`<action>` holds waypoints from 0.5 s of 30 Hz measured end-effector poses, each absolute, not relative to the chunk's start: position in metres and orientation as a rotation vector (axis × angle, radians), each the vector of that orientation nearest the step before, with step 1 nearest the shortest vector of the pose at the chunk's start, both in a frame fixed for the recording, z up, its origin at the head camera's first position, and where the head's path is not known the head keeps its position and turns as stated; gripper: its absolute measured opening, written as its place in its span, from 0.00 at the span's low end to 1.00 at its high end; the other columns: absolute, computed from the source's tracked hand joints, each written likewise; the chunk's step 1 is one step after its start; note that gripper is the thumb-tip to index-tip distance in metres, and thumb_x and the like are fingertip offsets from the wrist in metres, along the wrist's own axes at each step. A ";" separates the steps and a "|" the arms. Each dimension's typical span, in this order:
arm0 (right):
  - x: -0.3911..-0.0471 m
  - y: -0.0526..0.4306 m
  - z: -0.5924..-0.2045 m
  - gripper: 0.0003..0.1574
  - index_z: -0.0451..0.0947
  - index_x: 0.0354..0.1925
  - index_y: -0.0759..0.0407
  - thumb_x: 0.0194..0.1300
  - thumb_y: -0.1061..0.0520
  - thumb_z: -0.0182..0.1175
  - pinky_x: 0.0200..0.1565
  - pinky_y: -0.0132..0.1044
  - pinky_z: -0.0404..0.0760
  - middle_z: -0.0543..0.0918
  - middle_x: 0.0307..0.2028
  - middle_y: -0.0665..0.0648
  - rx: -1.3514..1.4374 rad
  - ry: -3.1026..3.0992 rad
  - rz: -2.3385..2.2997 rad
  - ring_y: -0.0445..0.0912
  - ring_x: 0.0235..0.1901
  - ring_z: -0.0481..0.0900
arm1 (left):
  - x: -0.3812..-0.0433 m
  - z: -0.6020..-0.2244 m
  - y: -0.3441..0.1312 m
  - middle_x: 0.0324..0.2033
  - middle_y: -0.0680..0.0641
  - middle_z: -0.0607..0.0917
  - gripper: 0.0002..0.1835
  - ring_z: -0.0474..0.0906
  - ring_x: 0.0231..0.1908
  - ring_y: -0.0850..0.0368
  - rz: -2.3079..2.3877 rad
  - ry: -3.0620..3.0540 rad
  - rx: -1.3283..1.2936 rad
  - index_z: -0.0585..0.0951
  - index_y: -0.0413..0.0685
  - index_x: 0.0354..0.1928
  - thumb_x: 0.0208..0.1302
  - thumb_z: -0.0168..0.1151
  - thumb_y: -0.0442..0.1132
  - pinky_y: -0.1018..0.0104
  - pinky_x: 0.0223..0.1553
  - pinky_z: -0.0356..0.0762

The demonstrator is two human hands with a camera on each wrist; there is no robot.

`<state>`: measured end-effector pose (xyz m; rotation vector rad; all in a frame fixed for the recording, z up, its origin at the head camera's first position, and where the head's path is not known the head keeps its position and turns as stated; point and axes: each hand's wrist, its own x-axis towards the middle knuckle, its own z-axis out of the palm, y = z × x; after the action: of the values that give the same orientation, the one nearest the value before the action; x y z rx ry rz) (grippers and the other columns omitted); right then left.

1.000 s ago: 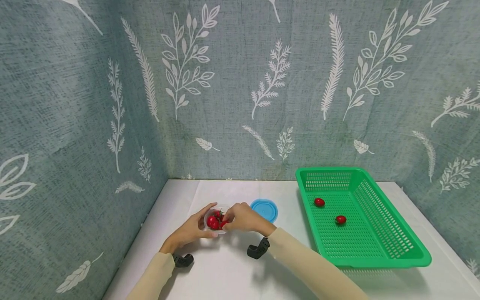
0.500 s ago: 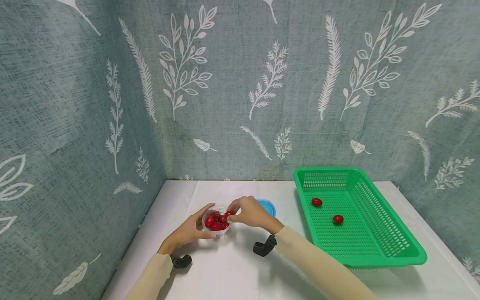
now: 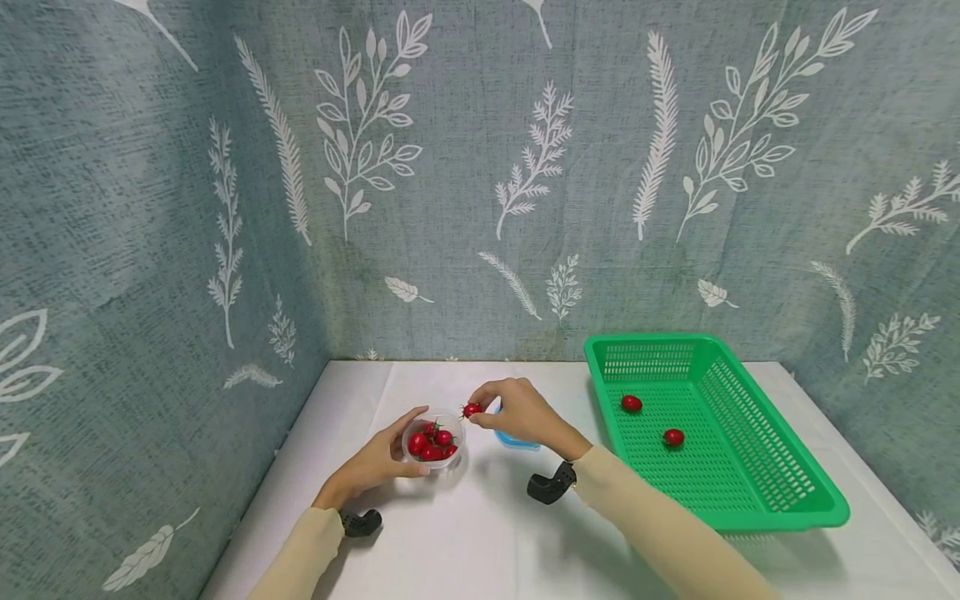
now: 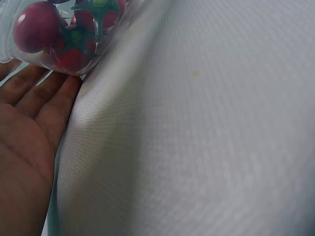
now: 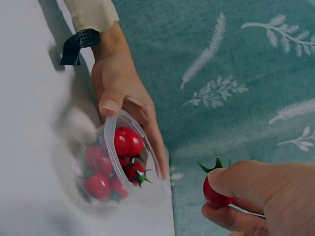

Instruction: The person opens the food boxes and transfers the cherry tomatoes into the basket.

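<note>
My left hand (image 3: pixel 375 458) grips a small clear round plastic tub (image 5: pixel 110 142), thumb on the near side of its rim and fingers along the far side. Several red cherry tomatoes (image 5: pixel 129 141) with green stalks lie inside it. Just right of the tub, my right hand (image 3: pixel 525 414) pinches one cherry tomato (image 5: pixel 214 194) between thumb and fingers, green stalk pointing up in the right wrist view. In the left wrist view, the tub's side (image 4: pixel 29 58) rests by the left fingers, tomatoes visible through it.
A green perforated basket (image 3: pixel 611 454) stands at the right with two cherry tomatoes (image 3: pixel 673 437) on its floor. Behind the right hand, a blue lid (image 3: pixel 517 442) lies partly hidden on the white tabletop (image 3: pixel 465 542). Patterned cloth walls (image 3: pixel 450 192) rise at the back and left.
My right hand has lifted a cherry tomato out of the tub and moved right, over the blue lid. The left hand stays on the tub.
</note>
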<state>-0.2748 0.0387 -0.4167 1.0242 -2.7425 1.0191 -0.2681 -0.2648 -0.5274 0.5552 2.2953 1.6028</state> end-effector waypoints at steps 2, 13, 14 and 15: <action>-0.275 0.043 -0.415 0.06 0.89 0.42 0.48 0.66 0.53 0.72 0.41 0.39 0.77 0.88 0.34 0.43 1.019 -2.726 1.029 0.37 0.34 0.81 | -0.268 -0.527 -0.265 0.76 0.43 0.65 0.56 0.58 0.75 0.43 1.599 2.302 0.556 0.54 0.58 0.82 0.57 0.80 0.41 0.43 0.72 0.58; -0.276 0.066 -0.416 0.07 0.88 0.43 0.47 0.66 0.53 0.72 0.31 0.35 0.76 0.87 0.35 0.42 0.933 -2.740 1.102 0.41 0.26 0.77 | -0.266 -0.524 -0.265 0.76 0.41 0.62 0.57 0.56 0.76 0.41 1.610 2.287 0.561 0.53 0.56 0.82 0.57 0.80 0.40 0.45 0.72 0.58; -0.276 0.068 -0.416 0.07 0.88 0.43 0.47 0.66 0.53 0.72 0.31 0.35 0.76 0.87 0.35 0.42 0.927 -2.738 1.105 0.41 0.26 0.76 | -0.266 -0.524 -0.265 0.77 0.41 0.62 0.57 0.56 0.76 0.41 1.613 2.282 0.564 0.53 0.56 0.82 0.57 0.80 0.39 0.45 0.72 0.57; -0.275 0.070 -0.415 0.07 0.88 0.44 0.48 0.66 0.53 0.72 0.31 0.36 0.76 0.87 0.35 0.43 0.923 -2.735 1.110 0.42 0.25 0.76 | -0.266 -0.524 -0.265 0.77 0.41 0.62 0.57 0.56 0.76 0.41 1.613 2.281 0.568 0.53 0.56 0.83 0.57 0.80 0.39 0.44 0.72 0.57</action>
<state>-0.2752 0.0703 -0.4151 0.9227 -2.7354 1.1096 -0.2661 -0.2647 -0.5239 0.5680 2.2812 1.6127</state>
